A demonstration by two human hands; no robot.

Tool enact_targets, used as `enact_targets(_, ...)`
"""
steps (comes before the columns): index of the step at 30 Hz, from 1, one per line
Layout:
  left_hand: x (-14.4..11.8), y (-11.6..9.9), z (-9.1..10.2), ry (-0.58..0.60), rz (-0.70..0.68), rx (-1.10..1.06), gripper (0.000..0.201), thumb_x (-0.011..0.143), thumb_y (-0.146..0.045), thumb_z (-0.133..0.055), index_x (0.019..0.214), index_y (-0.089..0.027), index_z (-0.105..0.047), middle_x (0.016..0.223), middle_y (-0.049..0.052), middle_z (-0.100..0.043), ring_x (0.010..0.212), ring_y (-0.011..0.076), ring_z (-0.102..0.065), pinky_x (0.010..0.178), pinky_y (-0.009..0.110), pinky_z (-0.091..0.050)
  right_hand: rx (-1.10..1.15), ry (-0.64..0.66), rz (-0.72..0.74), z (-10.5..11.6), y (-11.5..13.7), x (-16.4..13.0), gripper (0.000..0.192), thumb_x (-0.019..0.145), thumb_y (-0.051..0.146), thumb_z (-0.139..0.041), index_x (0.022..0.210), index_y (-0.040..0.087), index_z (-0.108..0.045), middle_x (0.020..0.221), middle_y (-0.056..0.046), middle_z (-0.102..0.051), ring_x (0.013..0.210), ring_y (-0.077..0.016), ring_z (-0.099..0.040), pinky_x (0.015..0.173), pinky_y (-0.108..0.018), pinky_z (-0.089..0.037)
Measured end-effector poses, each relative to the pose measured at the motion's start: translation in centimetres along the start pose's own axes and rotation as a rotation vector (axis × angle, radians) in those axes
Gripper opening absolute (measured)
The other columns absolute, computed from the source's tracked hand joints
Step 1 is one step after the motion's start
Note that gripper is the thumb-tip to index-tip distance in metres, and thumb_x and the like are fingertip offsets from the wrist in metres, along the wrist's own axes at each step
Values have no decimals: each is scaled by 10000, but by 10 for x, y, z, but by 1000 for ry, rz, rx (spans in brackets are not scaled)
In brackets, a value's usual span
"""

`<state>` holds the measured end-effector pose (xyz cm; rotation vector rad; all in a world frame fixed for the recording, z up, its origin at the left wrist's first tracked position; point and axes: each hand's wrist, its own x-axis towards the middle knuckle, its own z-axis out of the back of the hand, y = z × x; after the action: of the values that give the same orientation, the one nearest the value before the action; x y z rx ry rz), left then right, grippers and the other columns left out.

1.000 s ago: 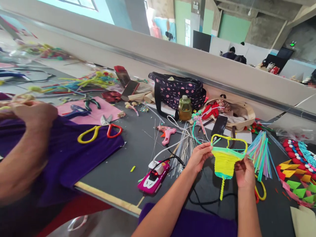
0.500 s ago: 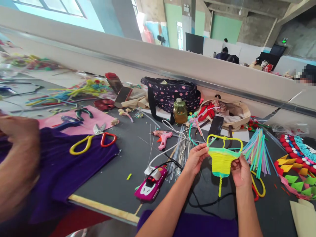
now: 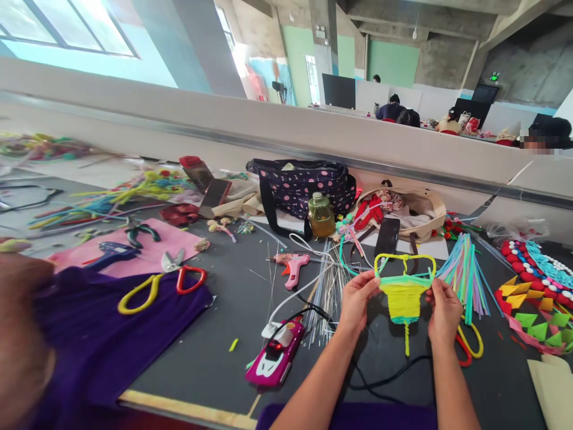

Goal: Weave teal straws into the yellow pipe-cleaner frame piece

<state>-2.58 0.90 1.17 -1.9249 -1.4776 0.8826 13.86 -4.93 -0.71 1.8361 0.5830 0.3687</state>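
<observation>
I hold a small woven piece of yellow and teal pipe cleaners (image 3: 404, 292) upright above the dark table (image 3: 215, 352). My left hand (image 3: 357, 300) pinches its left edge and my right hand (image 3: 444, 310) pinches its right edge. A yellow loop arches over its top and a yellow stem hangs below. Behind it lie a bundle of pastel straws (image 3: 465, 275) and thin metal wires (image 3: 329, 280).
A pink glue gun (image 3: 292, 266), a pink toy-car device (image 3: 275, 357), scissors (image 3: 165, 278) on purple cloth (image 3: 98, 340), a dotted bag (image 3: 304, 185), an amber jar (image 3: 320, 216), a phone (image 3: 387, 237). Another person's arm (image 3: 18, 334) is at left. Colourful paper craft (image 3: 537, 298) lies right.
The view has tilted up and shifted left. The other person's arm at left dropped lower and out of frame. My hands keep hold of the woven piece, now held more level.
</observation>
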Motion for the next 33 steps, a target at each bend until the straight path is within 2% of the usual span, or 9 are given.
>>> enact_targets(4,1,1,1,4,-9,-4,301,547,-216,-851,802,-128,-719,753,35,-719,618,115,-647,607,212,-522,33,69,-93,3,1,4,406,571,392,-826,878,168,-685,667,29,-621,558,-82,-527,486,-186,-408)
enact_targets(11,5,5,6,20,9,17,309,555,-233,-849,816,-125,-723,767,45,-723,649,129,-655,641,230,-524,71,118,-232,11,-5,15,425,506,351,-853,851,176,-675,646,43,-619,529,-81,-535,480,-187,-423)
enact_targets(16,10,10,11,14,35,21,302,559,-227,-847,818,-128,-725,784,40,-724,656,126,-654,636,223,-521,107,183,-262,11,-6,14,357,551,352,-824,826,196,-656,618,63,-593,502,-73,-507,478,-192,-410)
enact_targets(22,16,14,17,34,101,-9,300,566,-227,-845,820,-126,-721,778,44,-722,647,127,-655,626,225,-525,259,259,-408,8,-6,8,275,602,313,-791,822,224,-651,702,57,-602,581,-86,-544,522,-197,-444)
enact_targets(26,19,14,20,42,129,-16,306,567,-225,-845,826,-128,-713,785,46,-719,663,133,-661,643,233,-533,264,295,-419,8,-7,7,255,625,306,-781,838,237,-659,743,38,-618,623,-105,-559,545,-208,-456)
enact_targets(33,23,17,21,-25,143,6,323,535,-212,-853,808,-119,-706,772,39,-708,627,118,-644,597,217,-536,164,324,-384,13,-8,12,236,631,330,-773,804,232,-647,725,28,-599,610,-118,-542,560,-234,-461)
